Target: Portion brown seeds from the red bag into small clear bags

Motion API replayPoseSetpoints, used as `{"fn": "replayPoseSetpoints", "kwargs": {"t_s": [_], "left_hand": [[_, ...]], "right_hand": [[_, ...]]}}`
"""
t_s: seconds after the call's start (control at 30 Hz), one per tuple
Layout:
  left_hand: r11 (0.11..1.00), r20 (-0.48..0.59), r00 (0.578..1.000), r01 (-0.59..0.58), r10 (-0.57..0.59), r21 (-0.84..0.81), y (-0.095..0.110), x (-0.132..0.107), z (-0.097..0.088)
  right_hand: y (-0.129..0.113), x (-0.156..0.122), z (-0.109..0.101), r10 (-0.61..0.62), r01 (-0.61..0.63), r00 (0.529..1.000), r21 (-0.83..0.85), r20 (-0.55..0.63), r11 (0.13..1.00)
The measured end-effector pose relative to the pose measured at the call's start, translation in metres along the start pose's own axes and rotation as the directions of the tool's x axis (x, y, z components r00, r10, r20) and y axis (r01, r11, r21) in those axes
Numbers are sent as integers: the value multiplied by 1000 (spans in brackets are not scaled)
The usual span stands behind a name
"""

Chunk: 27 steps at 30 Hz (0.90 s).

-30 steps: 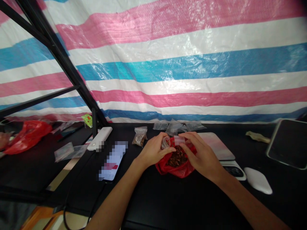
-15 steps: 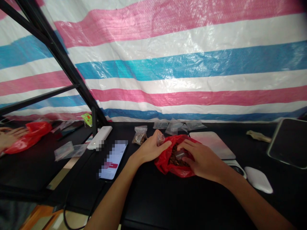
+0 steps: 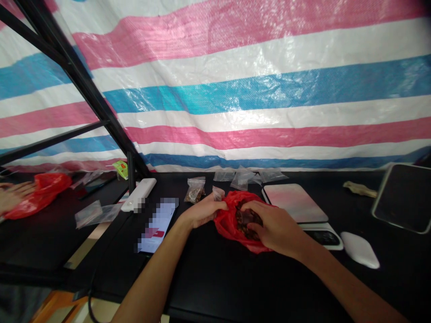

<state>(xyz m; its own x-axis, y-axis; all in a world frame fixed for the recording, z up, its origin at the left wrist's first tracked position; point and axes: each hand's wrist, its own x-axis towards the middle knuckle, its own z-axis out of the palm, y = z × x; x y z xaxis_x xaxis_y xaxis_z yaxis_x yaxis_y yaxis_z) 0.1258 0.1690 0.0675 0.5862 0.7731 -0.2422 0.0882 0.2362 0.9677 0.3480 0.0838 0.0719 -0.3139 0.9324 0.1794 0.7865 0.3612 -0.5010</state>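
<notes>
My left hand pinches a small clear zip bag at its fingertips, and its fingers rest against the crumpled red plastic bag. Inside that bag lies a heap of dark brown pieces. My right hand reaches into the bag's mouth, with its fingers and thumb curled around some of the pieces. The rest of the heap is hidden by the hand and the red plastic.
A digital scale stands right of the red bag. A filled zip bag and several clear bags lie behind. A phone and white power bank lie left. Another person's hand rests by a red bag far left.
My left hand has drawn left with the small clear bag. My right hand has closed around the brown pieces, and the red bag has bunched up and shifted slightly.
</notes>
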Motion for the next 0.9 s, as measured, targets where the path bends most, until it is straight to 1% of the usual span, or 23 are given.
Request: {"fn": "replayPoseSetpoints", "kwargs": {"t_s": [0.1,0.2,0.33,0.4,0.43,0.5,0.57,0.63,0.7,0.73,0.77,0.8,0.9], "left_hand": [[986,75,996,63,-53,-152,1,2,-4],[983,-11,999,39,-42,-181,2,1,-9],[994,-113,992,-58,47,-97,4,1,-10],[992,-145,982,-125,123,-1,5,3,-7],[983,-166,970,-170,179,63,4,5,-6],[940,-193,931,-269,309,209,2,8,-1],[864,-187,881,-350,435,363,0,10,4],[757,-145,833,-395,534,520,-2,9,10],[632,-80,793,-415,604,654,-1,5,15],[584,-48,783,-419,620,695,-1,3,18],[553,-21,783,-420,622,719,-1,2,20],[539,-2,789,-418,614,731,0,0,23],[542,26,810,-415,586,730,0,-2,27]], "right_hand": [[-3,0,3,38,-38,999,-9,-27,999],[-3,1,4,72,-71,995,11,-64,997],[-1,1,2,103,-95,985,63,-137,994],[0,1,-1,116,-100,977,100,-179,990],[1,2,-2,122,-100,973,119,-198,988],[2,2,-3,129,-92,963,160,-236,983],[2,3,-3,115,-58,953,202,-280,978],[2,4,-2,63,14,941,224,-331,974],[0,5,-2,-10,89,934,205,-357,975],[0,6,-1,-40,112,933,182,-357,977],[-1,6,-1,-63,125,934,156,-351,980],[-1,6,0,-77,129,937,133,-341,983],[-1,6,2,-108,153,936,110,-336,982]]}}
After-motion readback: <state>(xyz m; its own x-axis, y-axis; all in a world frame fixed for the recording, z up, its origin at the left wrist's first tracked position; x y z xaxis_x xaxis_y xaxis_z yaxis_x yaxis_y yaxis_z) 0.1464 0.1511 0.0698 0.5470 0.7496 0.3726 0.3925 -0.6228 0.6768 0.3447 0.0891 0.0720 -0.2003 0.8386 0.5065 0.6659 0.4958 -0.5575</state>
